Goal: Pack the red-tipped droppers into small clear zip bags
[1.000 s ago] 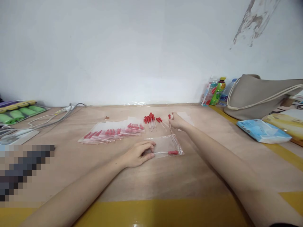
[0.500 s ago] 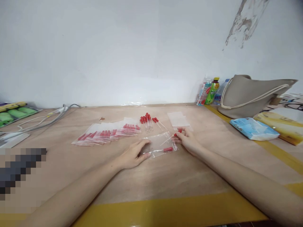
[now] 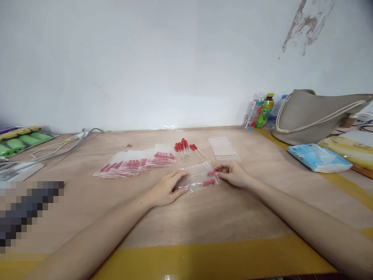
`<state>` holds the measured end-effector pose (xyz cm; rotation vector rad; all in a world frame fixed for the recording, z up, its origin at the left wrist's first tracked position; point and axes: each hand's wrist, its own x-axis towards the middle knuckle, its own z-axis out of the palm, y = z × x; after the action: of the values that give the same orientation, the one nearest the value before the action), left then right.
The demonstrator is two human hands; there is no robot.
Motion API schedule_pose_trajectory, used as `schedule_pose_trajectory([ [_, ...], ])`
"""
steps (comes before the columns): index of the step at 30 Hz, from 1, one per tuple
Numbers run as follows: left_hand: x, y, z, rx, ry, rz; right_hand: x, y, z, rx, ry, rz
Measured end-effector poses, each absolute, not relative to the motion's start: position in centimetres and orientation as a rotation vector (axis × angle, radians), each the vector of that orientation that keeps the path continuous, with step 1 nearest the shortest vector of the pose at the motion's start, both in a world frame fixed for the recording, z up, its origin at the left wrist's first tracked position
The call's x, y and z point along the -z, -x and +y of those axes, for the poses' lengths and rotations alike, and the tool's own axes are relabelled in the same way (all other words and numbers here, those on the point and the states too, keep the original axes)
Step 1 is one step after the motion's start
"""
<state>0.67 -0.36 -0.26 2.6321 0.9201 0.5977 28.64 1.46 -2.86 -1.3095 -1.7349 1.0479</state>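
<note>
My left hand (image 3: pixel 166 189) holds the closed end of a clear plastic zip bag (image 3: pixel 194 171) between thumb and fingers, low over the table. One dropper with a red rubber bulb (image 3: pixel 209 182) lies inside the bag. My right hand (image 3: pixel 235 175) is at the bag's open right end, pinching the bulb end of a second red-bulbed dropper (image 3: pixel 211 172). That dropper's thin stem and most of its bulb are within the bag. Just behind lies a bunch of loose red-bulbed droppers (image 3: pixel 182 147), with two more droppers (image 3: pixel 193 147) beside them.
Overlapping filled bags (image 3: pixel 132 165) lie at left, and flat bags (image 3: pixel 223 147) lie behind my right hand. Cables (image 3: pixel 65 146) and a green-and-yellow pack (image 3: pixel 26 140) are far left. Bottles (image 3: pixel 264 111), a grey bag (image 3: pixel 314 114) and a blue tissue pack (image 3: pixel 319 157) stand right.
My right hand has lowered and pushed the second dropper leftward, deeper into the bag; its bulb now lies almost level beside the first. My left hand keeps its hold on the bag.
</note>
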Motion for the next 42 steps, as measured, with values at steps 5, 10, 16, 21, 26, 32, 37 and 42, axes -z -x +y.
schedule_pose_trajectory([
  [5,0.4,-0.7,-0.3,-0.592,-2.631,0.918,2.5,-27.9,1.2,-1.057,1.192,-1.845],
  [10,0.4,-0.7,-0.3,-0.601,-2.634,0.914,1.6,-27.3,0.6,-1.270,1.051,-1.827],
  [16,0.3,-0.7,-0.3,-0.619,-2.595,0.894,0.5,-28.0,3.0,-1.104,1.242,-1.765],
  [21,0.0,-0.7,-0.4,-0.638,-2.539,0.898,-0.3,-26.4,7.4,-0.471,1.626,-1.838],
  [26,0.0,-0.6,-0.4,-0.643,-2.514,0.867,-0.3,-23.5,11.7,-0.342,1.839,-1.840],
  [32,-0.1,-0.6,-0.3,-0.630,-2.500,0.845,-0.1,-22.2,13.5,-0.393,1.886,-1.933],
  [37,-0.1,-0.7,-0.4,-0.634,-2.505,0.877,-0.7,-23.9,10.3,-0.347,1.747,-1.897],
  [42,-0.1,-0.7,-0.4,-0.636,-2.512,0.883,0.7,-27.6,5.5,-0.540,1.438,-1.441],
])
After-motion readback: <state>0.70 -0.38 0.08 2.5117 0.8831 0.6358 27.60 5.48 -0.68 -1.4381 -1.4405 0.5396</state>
